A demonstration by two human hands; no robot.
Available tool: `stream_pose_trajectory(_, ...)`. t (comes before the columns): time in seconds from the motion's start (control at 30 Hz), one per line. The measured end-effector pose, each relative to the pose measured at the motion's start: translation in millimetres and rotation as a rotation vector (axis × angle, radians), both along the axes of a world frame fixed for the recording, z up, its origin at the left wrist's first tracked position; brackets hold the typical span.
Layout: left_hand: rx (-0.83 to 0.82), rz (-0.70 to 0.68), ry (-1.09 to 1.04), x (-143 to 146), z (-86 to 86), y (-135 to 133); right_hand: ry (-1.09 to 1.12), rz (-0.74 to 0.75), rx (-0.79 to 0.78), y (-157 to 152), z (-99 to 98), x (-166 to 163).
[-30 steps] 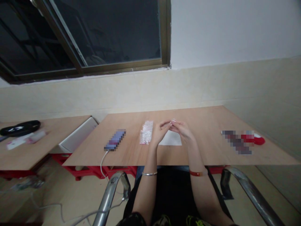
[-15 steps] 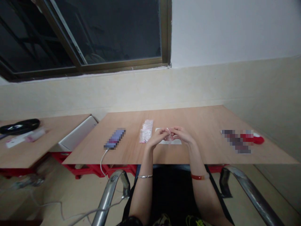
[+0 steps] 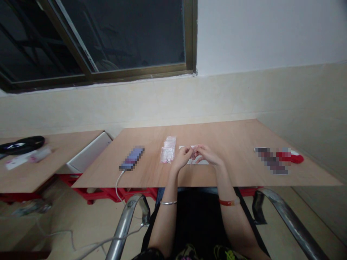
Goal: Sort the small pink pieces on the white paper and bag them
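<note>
My left hand (image 3: 183, 157) and my right hand (image 3: 208, 155) meet over a white sheet (image 3: 193, 162) on the table. Between their fingertips is a small clear plastic bag (image 3: 193, 153) with a pinkish tint, pinched from both sides. The fingers partly cover it, and its contents are too small to make out. Just left of my left hand lies an overlapping row of similar small clear bags (image 3: 168, 150), with pinkish bits at the near end.
A phone (image 3: 132, 159) with a white cable lies on the left of the wooden table (image 3: 151, 177). At the right are a blurred dark object (image 3: 272, 161) and a red item (image 3: 297, 157). Metal chair arms (image 3: 127, 220) flank me. A second table (image 3: 24, 180) holds a black coiled cable (image 3: 23, 145).
My hands have shifted slightly, with the left fingers curled more and the right fingers spread a little. Less of the clear bag shows between them. The view has tilted slightly.
</note>
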State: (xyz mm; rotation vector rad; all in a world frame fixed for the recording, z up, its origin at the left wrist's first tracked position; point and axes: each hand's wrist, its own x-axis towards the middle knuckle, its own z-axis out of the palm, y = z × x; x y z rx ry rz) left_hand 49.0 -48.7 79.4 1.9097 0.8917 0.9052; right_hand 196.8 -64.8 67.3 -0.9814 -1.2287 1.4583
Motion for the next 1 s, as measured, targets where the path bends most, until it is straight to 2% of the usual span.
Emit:
stream_pose_trajectory(0.17, 0.148, 0.196, 0.202, 5.3, -14.5, 1.2, -0.049, -0.072, -0.021, -1.0, -0.7, -3.0)
stream_pose_trajectory(0.27, 0.163, 0.213, 0.268, 8.2, -19.6, 1.6, -0.06, -0.102, -0.045, -5.0, 1.0, -3.1)
stream_pose_trajectory(0.5, 0.296, 0.354, 0.315, 3.9, -18.3, 3.7, -0.159, -0.133, -0.035, -8.9, 3.0, 0.2)
stream_pose_trajectory(0.73, 0.32, 0.289, 0.192, -1.2, -14.9, 5.2, -0.308, -0.276, 0.057, -1.4, -5.5, -3.4)
stream_pose_trajectory(0.83, 0.301, 0.242, 0.219, 2.7, -20.1, 6.1, -0.318, -0.276, 0.079, 3.2, -10.2, -2.7)
stream_pose_trajectory(1.0, 0.175, 0.264, 0.125, 6.6, -26.2, 6.5, -0.363, -0.249, 0.111, 9.2, -16.7, 1.3)
